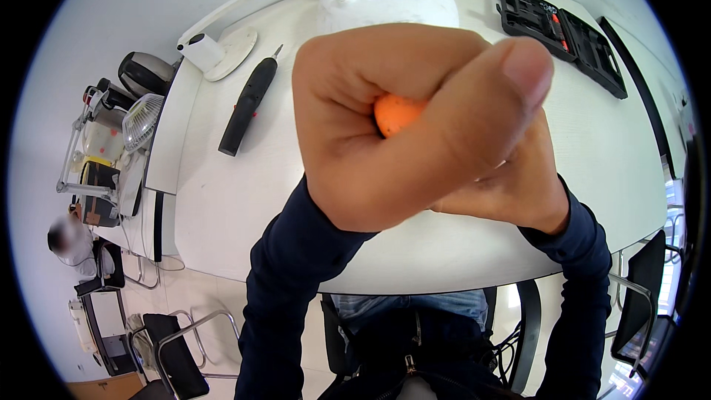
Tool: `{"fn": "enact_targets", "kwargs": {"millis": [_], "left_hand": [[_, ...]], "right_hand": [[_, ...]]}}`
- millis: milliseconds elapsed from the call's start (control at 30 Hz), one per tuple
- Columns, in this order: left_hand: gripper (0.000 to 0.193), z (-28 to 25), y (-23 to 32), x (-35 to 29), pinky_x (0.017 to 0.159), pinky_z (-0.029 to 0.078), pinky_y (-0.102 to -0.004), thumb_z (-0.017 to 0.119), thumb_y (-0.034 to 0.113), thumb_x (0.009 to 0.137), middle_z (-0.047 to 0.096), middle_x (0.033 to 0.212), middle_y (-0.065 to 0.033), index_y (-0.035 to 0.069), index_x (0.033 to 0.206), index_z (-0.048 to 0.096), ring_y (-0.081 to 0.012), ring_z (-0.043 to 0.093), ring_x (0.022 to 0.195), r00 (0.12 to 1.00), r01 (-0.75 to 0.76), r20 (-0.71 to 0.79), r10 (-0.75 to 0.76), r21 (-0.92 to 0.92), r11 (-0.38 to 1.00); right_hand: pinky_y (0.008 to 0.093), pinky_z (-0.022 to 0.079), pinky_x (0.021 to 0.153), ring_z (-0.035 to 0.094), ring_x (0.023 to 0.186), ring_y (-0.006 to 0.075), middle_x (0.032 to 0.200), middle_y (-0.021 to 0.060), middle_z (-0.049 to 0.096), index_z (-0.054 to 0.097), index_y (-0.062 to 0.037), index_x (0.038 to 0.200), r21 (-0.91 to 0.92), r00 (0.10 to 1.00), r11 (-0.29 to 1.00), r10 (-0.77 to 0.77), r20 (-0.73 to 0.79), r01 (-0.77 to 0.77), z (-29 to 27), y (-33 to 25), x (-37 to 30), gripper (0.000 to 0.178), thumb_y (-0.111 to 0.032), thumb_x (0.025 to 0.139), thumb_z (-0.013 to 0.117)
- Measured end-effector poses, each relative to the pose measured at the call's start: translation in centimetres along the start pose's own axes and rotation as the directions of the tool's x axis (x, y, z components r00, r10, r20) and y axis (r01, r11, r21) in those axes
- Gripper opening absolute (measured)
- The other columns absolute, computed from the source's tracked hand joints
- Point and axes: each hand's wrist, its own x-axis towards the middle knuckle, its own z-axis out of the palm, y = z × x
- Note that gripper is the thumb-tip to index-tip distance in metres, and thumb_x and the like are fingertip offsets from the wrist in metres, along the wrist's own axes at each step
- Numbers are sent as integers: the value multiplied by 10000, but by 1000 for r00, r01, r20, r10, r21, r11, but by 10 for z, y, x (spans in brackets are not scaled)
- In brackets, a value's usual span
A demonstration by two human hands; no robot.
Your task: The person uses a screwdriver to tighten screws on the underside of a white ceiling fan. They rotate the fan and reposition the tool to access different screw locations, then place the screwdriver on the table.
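My left hand (385, 141) is raised close to the camera, its fingers curled round something with a rounded orange end (396, 115). Only that end shows in the fist, so its kind is hidden. Behind and to the right is my right hand (526, 185), largely covered by the left one; its fingers do not show. Beyond both hands, a white vented appliance (385, 0) rests with its slotted, footed base turned up. To the left lies a black cordless screwdriver (250, 107) with its bit pointing away from me.
An opened black tool case (559, 33) lies at the far right of the white table (229, 207). A white lamp (222, 55) stands at the back left. Further left are a fan (142, 122), other equipment and a seated person (74, 248). Chairs (174, 348) stand around the table.
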Motion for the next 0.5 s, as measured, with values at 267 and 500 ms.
{"fn": "enact_targets", "kwargs": {"millis": [267, 500], "left_hand": [[321, 2, -5, 4, 374, 371, -239, 381, 187, 891, 473, 536, -77, 74, 592, 404, -112, 400, 369, 1000, -4, 19, 5, -48, 999], [305, -1, -4, 0, 381, 375, -236, 404, 186, 886, 483, 541, -76, 70, 605, 417, -108, 410, 375, 1000, -6, 26, 8, -82, 997]], "right_hand": [[301, 408, 518, 495, 564, 251, 626, 71, 533, 561, -50, 711, 49, 999, 998, 37, 10, -38, 1, 3, -1, 192, -128, 562, 652], [299, 415, 520, 499, 562, 253, 624, 77, 537, 568, -46, 720, 10, 1000, 1000, 1, -9, -1, 1, 2, 1, 196, -128, 564, 655]]}}
